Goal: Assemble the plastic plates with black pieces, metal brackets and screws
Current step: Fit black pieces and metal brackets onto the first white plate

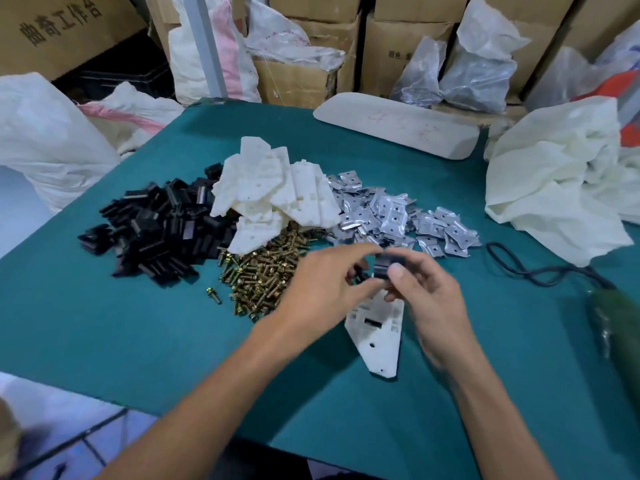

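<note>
Assembly stood at an early step: the left hand [325,287] and right hand [427,296] pinched one black piece [389,262] above a plastic plate [378,339] on the desk [138,341]. Metal brackets [398,216] and screws [266,273] lay heaped beyond, apparently none fitted.

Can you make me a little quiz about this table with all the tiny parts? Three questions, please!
1. True or false: the black pieces lie left of the pile of white plates, and the metal brackets lie right of it.
2. Which pile lies nearest the person? A) black pieces B) screws C) metal brackets
3. Fill in: the right hand pinches a ____ near the single plate.
Key: 1 true; 2 B; 3 black piece.
</note>
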